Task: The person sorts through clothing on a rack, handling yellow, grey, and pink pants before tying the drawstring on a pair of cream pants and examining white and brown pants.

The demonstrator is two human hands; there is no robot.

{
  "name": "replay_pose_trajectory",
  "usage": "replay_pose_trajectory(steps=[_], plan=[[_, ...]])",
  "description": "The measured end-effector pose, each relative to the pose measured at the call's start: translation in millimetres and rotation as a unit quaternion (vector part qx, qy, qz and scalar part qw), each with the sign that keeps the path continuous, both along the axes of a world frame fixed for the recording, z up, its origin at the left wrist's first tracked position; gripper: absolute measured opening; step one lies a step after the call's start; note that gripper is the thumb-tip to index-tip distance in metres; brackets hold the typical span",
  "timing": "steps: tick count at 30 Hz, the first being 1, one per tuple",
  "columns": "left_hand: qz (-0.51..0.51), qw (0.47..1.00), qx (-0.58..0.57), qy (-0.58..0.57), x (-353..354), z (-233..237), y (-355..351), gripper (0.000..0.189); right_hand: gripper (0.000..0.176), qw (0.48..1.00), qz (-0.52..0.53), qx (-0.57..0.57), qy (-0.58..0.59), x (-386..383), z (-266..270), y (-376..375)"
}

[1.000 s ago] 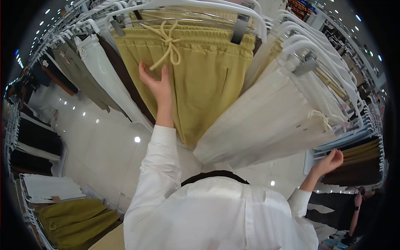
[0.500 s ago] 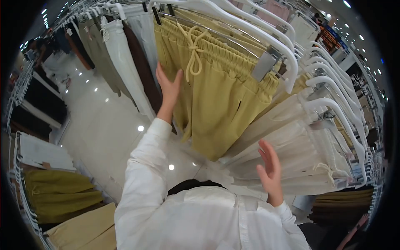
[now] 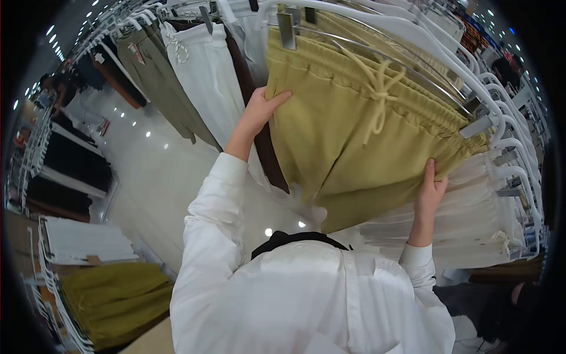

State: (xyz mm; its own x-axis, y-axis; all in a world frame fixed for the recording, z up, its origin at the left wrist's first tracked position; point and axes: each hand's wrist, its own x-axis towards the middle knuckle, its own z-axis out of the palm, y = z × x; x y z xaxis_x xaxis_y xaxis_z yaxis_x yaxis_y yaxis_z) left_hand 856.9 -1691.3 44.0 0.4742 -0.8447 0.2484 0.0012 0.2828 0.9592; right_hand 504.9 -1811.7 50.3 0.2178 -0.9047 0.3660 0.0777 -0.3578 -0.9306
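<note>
Yellow-green drawstring trousers point(image 3: 330, 112) hang by metal clips from a white hanger point(image 3: 377, 23) in front of me, the cord tied in a bow point(image 3: 380, 94) at the elastic waist. At their left edge, my left hand point(image 3: 258, 111) is closed on the cloth, thumb in front and the other fingers behind. Lower on the right side, my right hand point(image 3: 431, 192) pinches the same trousers, its thumb on the front and its fingers mostly hidden behind. Sheer white garments point(image 3: 448, 221) hang just beyond my right hand.
White trousers point(image 3: 200, 71), brown trousers point(image 3: 268, 156) and olive trousers point(image 3: 156, 88) hang along the rail to the left. Olive-yellow garments point(image 3: 118, 301) hang on a lower-left rack. Pale glossy floor point(image 3: 153, 189) lies between the racks. Another person point(image 3: 507, 71) stands far right.
My right hand has moved up and right from free air onto the trousers. My left hand has closed on their left edge. The trousers now face me more squarely and are spread wider.
</note>
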Motion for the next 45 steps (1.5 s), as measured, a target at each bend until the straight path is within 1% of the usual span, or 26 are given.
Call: replay_pose_trajectory(steps=[7, 9, 10, 11, 13, 14, 16, 17, 18, 19, 20, 21, 22, 23, 24, 25, 26, 29, 30, 32, 34, 36, 38, 42, 43, 45], plan=[[-0.133, 0.988, 0.081, 0.016, 33, -3, 25, 0.030, 0.024, 0.992, -0.121, -0.016, -0.024, 19, -11, 28], [-0.183, 0.981, 0.039, 0.047, 25, -4, 29, 0.026, 0.027, 0.991, -0.130, 0.008, -0.030, 22, -6, 38], [-0.243, 0.966, 0.019, 0.085, 21, -6, 31, 0.040, 0.027, 0.989, -0.142, 0.000, -0.028, 21, -5, 40], [-0.253, 0.963, 0.012, 0.088, 15, -8, 33, 0.040, 0.028, 0.991, -0.132, 0.012, -0.033, 19, -9, 42], [-0.327, 0.921, -0.116, 0.180, 0, -4, 42, 0.059, 0.029, 0.992, -0.123, 0.022, -0.028, 15, -14, 42], [-0.353, 0.919, -0.096, 0.149, 2, -5, 43, 0.073, 0.032, 0.992, -0.111, 0.030, -0.059, 10, -16, 40], [-0.361, 0.921, -0.090, 0.112, -3, 4, 50, 0.073, 0.036, 0.991, -0.102, 0.028, -0.087, 7, -7, 40], [-0.364, 0.926, -0.077, 0.072, -5, 7, 51, 0.072, 0.040, 0.975, -0.068, 0.080, -0.198, 6, -2, 42], [-0.374, 0.917, -0.129, 0.057, -4, 1, 47, 0.067, 0.044, 0.942, -0.031, 0.133, -0.306, 4, 2, 46], [-0.377, 0.915, -0.130, 0.059, 0, -4, 45, 0.067, 0.044, 0.943, -0.035, 0.131, -0.305, 3, 7, 48], [-0.428, 0.852, -0.152, 0.258, 5, -7, 44, 0.064, 0.045, 0.937, -0.023, 0.158, -0.309, 4, 13, 49], [-0.459, 0.750, -0.167, 0.445, 7, -5, 41, 0.061, 0.045, 0.931, -0.010, 0.185, -0.314, 4, 16, 48], [-0.340, 0.836, -0.135, 0.409, 8, 0, 32, 0.060, 0.045, 0.931, -0.012, 0.185, -0.314, -1, 9, 42], [-0.214, 0.902, -0.100, 0.362, 12, 5, 20, 0.059, 0.043, 0.948, -0.024, 0.222, -0.226, -10, -3, 30], [-0.216, 0.901, -0.102, 0.362, 19, 3, 3, 0.059, 0.040, 0.957, -0.035, 0.255, -0.137, -15, -10, 23], [-0.113, 0.979, -0.129, 0.111, 27, -5, -16, 0.058, 0.040, 0.957, -0.036, 0.252, -0.137, -16, -10, 22], [0.000, 0.978, -0.147, -0.149, 30, -9, -27, 0.057, 0.040, 0.962, -0.006, 0.246, -0.118, -16, -10, 22], [-0.065, 0.984, -0.150, -0.068, 7, 22, -23, 0.056, 0.040, 0.970, 0.021, 0.223, -0.090, -15, -7, 23], [-0.067, 0.984, -0.151, -0.067, 10, 11, -30, 0.056, 0.040, 0.975, 0.022, 0.206, -0.080, -15, -6, 25], [-0.073, 0.997, -0.017, -0.035, 24, -18, -52, 0.046, 0.039, 0.975, 0.015, 0.209, -0.068, -16, -3, 30], [-0.080, 0.997, -0.006, -0.021, 16, -13, -41, 0.039, 0.039, 0.976, 0.009, 0.210, -0.057, -19, -1, 32], [-0.087, 0.996, 0.007, -0.008, 13, -18, -28, 0.033, 0.039, 0.987, -0.021, 0.151, -0.042, -26, -4, 31], [-0.060, 0.998, 0.010, -0.006, 19, -36, -14, 0.023, 0.038, 0.988, -0.042, 0.135, -0.054, -38, -6, 23], [0.009, 0.999, -0.004, 0.039, 27, -47, 25, 0.022, 0.036, 0.992, -0.077, 0.066, -0.075, -39, 0, 17], [0.018, 1.000, -0.005, 0.014, 29, -52, 31, 0.020, 0.036, 0.993, -0.064, 0.074, -0.072, -35, 3, 19], [0.043, 0.997, -0.023, -0.059, 32, -57, 43, 0.018, 0.038, 0.987, -0.128, 0.055, -0.086, -28, 5, 21]])
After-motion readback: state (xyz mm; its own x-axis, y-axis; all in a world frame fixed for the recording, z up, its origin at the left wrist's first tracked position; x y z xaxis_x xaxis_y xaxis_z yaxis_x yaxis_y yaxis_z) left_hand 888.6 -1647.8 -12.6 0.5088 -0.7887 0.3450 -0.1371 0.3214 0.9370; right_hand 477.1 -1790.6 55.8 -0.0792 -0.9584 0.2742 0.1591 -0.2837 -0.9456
